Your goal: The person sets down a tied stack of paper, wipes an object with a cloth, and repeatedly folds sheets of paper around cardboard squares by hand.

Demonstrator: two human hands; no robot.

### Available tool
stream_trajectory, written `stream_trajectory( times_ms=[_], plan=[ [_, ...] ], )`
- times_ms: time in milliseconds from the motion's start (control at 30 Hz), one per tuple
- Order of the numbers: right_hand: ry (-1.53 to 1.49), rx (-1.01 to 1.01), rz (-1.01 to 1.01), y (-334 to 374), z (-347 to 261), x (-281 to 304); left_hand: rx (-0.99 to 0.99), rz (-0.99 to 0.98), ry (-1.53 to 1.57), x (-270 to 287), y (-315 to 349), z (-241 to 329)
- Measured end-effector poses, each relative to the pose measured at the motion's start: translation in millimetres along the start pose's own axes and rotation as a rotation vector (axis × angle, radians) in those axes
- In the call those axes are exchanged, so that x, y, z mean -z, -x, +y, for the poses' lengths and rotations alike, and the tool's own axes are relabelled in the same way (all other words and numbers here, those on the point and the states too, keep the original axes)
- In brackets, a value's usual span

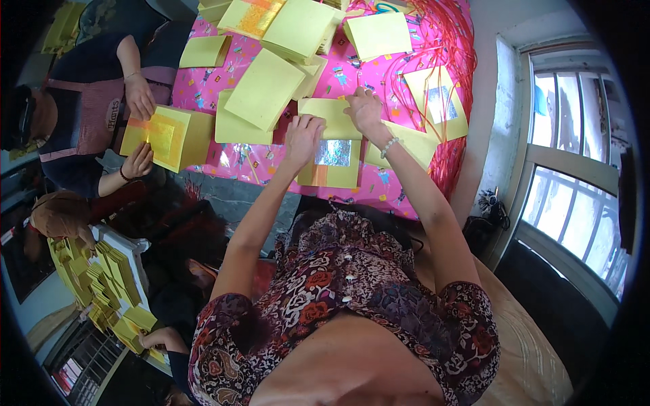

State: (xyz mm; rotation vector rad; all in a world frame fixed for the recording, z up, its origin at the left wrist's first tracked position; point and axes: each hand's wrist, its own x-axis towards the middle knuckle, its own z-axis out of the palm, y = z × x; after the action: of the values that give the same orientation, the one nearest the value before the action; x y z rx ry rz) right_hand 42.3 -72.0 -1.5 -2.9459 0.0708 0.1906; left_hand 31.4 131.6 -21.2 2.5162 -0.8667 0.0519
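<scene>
On the pink tablecloth in front of me lies a yellow paper sheet [344, 177] with a silver foil square [334, 152] and an orange band. Its plain upper part [328, 114] shows between my hands and looks folded or overlapped. My left hand [304, 140] is closed at its left side, fingers bent over the paper. At the upper right edge, the bent fingers of my right hand [366, 111] grip the paper; a beaded bracelet [388, 147] circles that wrist. What lies beneath both palms is hidden.
Stacks of yellow paper [264, 89] lie beyond my left hand. Red strings [443, 40] spread along the table's right side, near blue-handled scissors [386, 8]. At left, a co-worker's hands [140, 99] handle foiled yellow sheets. Another table [142, 260] with yellow stacks stands lower left.
</scene>
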Motion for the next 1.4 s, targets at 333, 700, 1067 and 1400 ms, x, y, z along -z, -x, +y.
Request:
stream_trajectory(
  times_ms=[333,700,1067,1400],
  plan=[
    [0.033,0.125,0.083,-4.4,-0.5,-13.9,-0.029,-0.024,0.067,10.2,3.0,12.7],
    [0.021,0.132,-0.038,-3.5,-5.3,-17.6,-0.05,-0.06,0.108,2.5,3.5,2.2],
    [-0.046,0.104,-0.074,-4.4,-5.1,-18.2,-0.054,-0.093,0.091,0.1,2.8,0.4],
    [-0.024,0.176,0.161,1.1,-5.4,-12.1,-0.029,-0.15,0.069,-3.3,2.2,-1.0]
  ],
)
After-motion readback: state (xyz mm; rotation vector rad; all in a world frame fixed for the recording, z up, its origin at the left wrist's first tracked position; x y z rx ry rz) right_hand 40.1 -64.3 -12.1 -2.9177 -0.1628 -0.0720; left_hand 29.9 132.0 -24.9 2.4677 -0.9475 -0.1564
